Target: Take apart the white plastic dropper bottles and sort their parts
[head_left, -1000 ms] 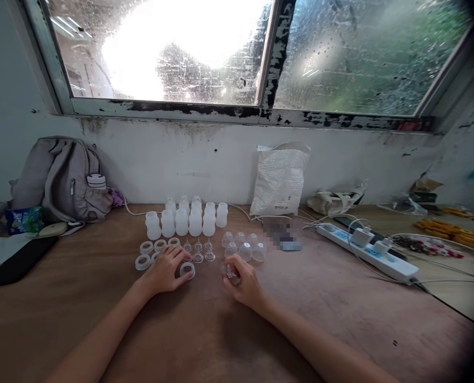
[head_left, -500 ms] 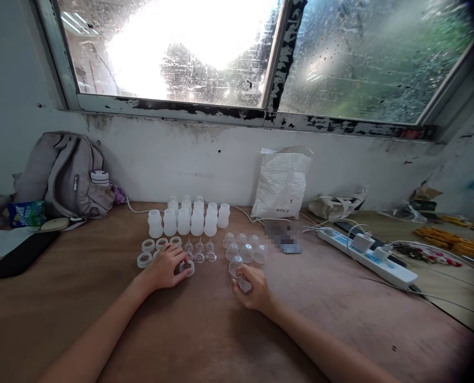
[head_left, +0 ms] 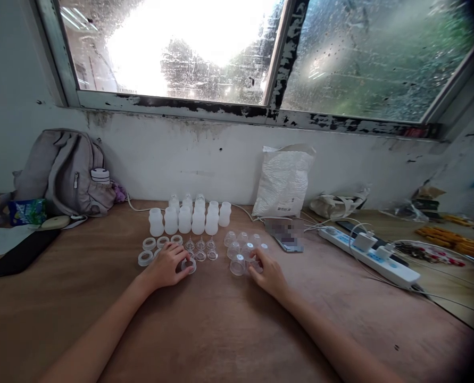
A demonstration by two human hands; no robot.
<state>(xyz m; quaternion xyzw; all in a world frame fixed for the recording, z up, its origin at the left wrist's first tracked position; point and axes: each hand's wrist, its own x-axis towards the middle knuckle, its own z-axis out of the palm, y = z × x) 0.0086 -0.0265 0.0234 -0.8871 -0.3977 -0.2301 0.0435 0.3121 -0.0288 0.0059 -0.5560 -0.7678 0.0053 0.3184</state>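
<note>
My left hand (head_left: 167, 267) rests on the table, thumb and forefinger closed around a translucent bottle collar ring (head_left: 189, 266). More collar rings (head_left: 145, 259) lie beside and behind this hand, some hidden by it. Just beyond stand clear bottle nipples (head_left: 200, 255) in short rows. My right hand (head_left: 272, 275) pinches a clear dome cap (head_left: 255, 265), partly covered by the fingers, at the front of a group of similar caps. Close to its left stands another clear cap (head_left: 237, 265).
Several frosted white bottles (head_left: 184, 220) stand in rows behind the smaller parts. A phone (head_left: 285, 238), a white plastic mailer (head_left: 282, 183) and a power strip (head_left: 368, 258) with cables lie to the right. At left are a backpack (head_left: 63, 173) and a black flat item (head_left: 21, 254).
My right hand has moved right and slightly away from me, bringing a clear cap beside the front one. My left hand stays on the collar ring.
</note>
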